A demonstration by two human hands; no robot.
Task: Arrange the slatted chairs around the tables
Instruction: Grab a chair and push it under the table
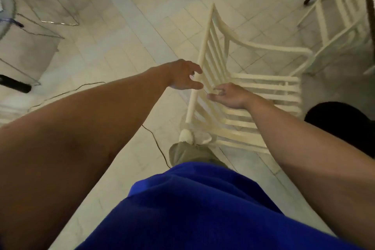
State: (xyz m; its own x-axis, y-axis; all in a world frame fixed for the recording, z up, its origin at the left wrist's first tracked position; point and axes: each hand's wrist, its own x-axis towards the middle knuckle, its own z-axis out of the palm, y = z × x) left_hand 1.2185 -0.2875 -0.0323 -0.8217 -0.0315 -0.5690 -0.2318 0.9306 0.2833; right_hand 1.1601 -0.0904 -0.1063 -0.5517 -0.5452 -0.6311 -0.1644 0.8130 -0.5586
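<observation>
A: Cream slatted chair [239, 95] on tile, just in front of us; left hand [183, 75] & right hand [229, 95] open at its backrest, nothing gripped.
B: We'd clamp the top rail w/ both, lift level.

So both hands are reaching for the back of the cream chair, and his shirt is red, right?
Not quite. The head view shows a blue shirt, not red. The rest holds: the left hand and right hand reach, open, for the cream chair back.

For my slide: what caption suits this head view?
Both open hands, left and right, reach for a cream slatted chair's backrest.
</observation>
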